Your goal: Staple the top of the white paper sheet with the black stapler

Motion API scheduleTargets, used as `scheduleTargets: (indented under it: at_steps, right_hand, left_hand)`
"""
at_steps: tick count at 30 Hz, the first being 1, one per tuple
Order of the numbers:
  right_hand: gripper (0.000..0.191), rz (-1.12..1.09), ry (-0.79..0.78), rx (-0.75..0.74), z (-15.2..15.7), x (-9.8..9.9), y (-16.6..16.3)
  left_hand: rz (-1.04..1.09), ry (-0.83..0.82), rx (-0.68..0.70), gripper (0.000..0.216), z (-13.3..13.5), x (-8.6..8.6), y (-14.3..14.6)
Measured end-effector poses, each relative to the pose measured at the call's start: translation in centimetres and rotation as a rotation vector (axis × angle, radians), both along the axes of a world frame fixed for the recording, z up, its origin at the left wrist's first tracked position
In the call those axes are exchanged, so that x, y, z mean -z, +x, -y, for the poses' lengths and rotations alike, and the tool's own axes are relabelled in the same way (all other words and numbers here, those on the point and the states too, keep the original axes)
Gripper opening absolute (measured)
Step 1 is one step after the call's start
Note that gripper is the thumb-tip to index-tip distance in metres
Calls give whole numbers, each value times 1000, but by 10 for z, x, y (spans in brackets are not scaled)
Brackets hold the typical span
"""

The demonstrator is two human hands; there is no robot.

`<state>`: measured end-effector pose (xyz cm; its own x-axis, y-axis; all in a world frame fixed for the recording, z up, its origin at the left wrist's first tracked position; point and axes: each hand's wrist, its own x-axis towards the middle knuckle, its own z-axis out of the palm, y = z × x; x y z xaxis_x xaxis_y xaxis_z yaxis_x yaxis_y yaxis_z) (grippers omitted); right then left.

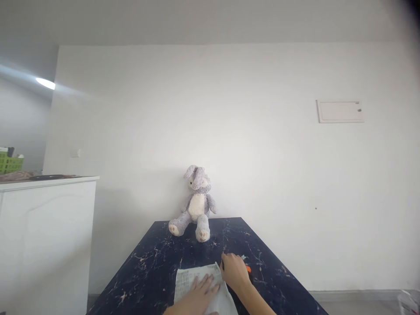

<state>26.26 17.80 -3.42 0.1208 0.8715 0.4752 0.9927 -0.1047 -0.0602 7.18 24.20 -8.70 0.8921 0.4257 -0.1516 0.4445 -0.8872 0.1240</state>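
A sheet of printed paper [185, 276], light grey and folded or creased, lies near the front of the dark marbled table [141, 271]. My left hand [200, 294] rests flat on this sheet with its fingers stretched out. At the sheet's upper right edge my right hand [234, 270] is closed, thumb side toward the paper. A small dark bit shows at its fingers, but what it grips is mostly hidden. Just right of that hand, an orange piece [248, 269] and a small pale blue piece [243, 257] peek out, partly covered.
A grey plush rabbit [197, 205] sits at the table's far edge against the white wall. To the left stands a white cabinet [46, 236] with a green basket [11, 164] beyond its top. A clear plastic container [408, 302] is at the lower right.
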Motion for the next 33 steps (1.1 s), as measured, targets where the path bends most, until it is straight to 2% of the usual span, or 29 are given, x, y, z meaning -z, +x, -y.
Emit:
scheduleTargets:
  at_steps: [2,5,8,11,14,17,19,21,24,27,30,33]
  right_hand:
    - [29,-7,0,36,1,0,6]
    - [29,-32,14,118,2,-2,15]
    - [28,-40,107,145,5,-6,14]
    - [26,-29,188,56,10,-11,-3]
    - [26,-26,194,-38,15,-11,-25]
    - [26,-23,200,-72,19,-10,-37]
    - [25,-19,211,-78,21,-10,-40]
    - [25,-9,217,-82,24,-11,-41]
    - [24,17,201,-136,27,-6,-51]
    - [19,28,159,-239,27,6,-70]
    - [17,43,116,-307,25,20,-86]
    - [15,54,80,-303,23,25,-91]
  left_hand:
    - [44,-3,20,92,1,1,-3]
    - [37,-39,-30,81,0,3,-2]
    - [63,-42,-32,74,0,3,-1]
    - [150,-35,15,78,5,4,-7]
    - [253,-58,43,85,12,3,-18]
    - [318,-88,68,82,14,-5,-28]
    - [426,-100,62,67,7,-14,-35]
    - [631,-95,-40,39,-6,-22,-43]
    - [879,-38,-339,37,-32,-27,-59]
    - [986,-7,-579,37,-51,-20,-72]
    - [989,23,-676,36,-58,-13,-75]
    - [954,27,-677,35,-58,-11,-72]
